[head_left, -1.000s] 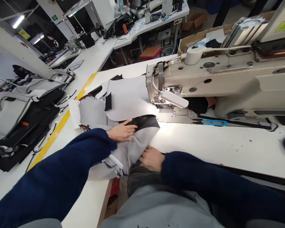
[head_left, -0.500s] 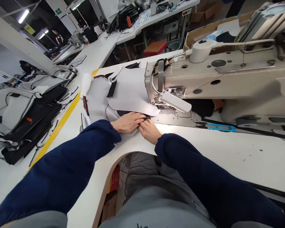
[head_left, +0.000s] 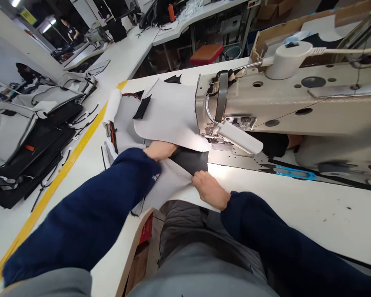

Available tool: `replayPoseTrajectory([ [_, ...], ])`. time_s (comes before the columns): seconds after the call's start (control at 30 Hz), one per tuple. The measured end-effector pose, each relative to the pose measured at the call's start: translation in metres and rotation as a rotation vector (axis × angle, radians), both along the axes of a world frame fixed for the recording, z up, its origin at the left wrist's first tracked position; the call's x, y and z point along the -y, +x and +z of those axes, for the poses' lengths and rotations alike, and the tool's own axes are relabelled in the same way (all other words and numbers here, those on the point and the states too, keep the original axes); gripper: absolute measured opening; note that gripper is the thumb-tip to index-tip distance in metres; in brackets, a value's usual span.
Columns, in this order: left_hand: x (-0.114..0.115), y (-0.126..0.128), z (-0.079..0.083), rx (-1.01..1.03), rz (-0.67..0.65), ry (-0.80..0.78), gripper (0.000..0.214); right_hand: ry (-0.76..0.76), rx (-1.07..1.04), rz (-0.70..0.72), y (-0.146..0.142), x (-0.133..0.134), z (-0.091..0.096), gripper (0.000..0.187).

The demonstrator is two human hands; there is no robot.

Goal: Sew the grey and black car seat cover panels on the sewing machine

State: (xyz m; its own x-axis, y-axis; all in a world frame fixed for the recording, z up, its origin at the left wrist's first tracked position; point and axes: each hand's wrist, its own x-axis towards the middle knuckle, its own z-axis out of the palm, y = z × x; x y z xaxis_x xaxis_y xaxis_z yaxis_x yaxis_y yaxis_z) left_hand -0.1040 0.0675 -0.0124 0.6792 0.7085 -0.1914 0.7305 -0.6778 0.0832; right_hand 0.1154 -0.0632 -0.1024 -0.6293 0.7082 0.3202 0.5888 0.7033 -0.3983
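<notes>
Light grey fabric lies on the sewing table, its right end under the head of a sewing machine. My left hand reaches beneath the upper layer, its fingers hidden by the cloth. Pinched in my right hand is the corner of a lower grey fabric layer, drawn toward my body. Between the two layers a black fabric piece shows, reaching to the needle area. A black strip lies on top of the upper layer.
Blue-handled thread snips rest by the machine bed. Stacked grey and black sewn pieces lie left of a yellow tape line. Beyond the table stand a red stool and a cardboard box. People sit in the far background.
My hands have moved apart. The right one has pulled the lower grey layer toward me and right, baring the black piece; the left has slid under the upper layer.
</notes>
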Motion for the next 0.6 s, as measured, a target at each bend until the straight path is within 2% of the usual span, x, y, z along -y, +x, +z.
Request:
replayPoseTrajectory([
  [0.1,0.016,0.008,0.017,-0.004,-0.236,-0.049,0.037,0.108,0.122,-0.062,-0.008,0.008,0.004,0.019],
  [0.17,0.013,0.016,0.028,0.005,-0.384,-0.025,0.038,0.127,0.141,-0.146,-0.018,0.007,0.005,0.030],
  [0.2,0.008,0.021,0.030,0.005,-0.399,0.010,0.039,0.118,0.149,-0.186,-0.022,0.005,0.005,0.039],
  [0.23,0.002,0.027,0.029,0.005,-0.367,0.055,0.038,0.106,0.161,-0.216,-0.025,0.002,0.004,0.044],
  [0.3,-0.012,0.037,0.020,0.036,-0.225,0.132,0.034,0.098,0.191,-0.225,-0.028,-0.006,0.001,0.044],
  [0.4,-0.022,0.046,-0.003,0.185,0.074,0.175,0.032,0.117,0.203,-0.135,-0.018,-0.011,-0.007,0.034],
  [0.47,-0.020,0.046,-0.016,0.278,0.204,0.156,0.033,0.103,0.134,-0.092,-0.006,-0.009,-0.009,0.031],
  [0.53,-0.013,0.045,-0.020,0.330,0.196,0.147,0.034,0.045,0.018,-0.131,0.005,-0.006,-0.007,0.033],
  [0.6,-0.006,0.045,-0.018,0.332,0.093,0.162,0.029,-0.077,-0.080,-0.232,0.012,-0.006,-0.001,0.044],
])
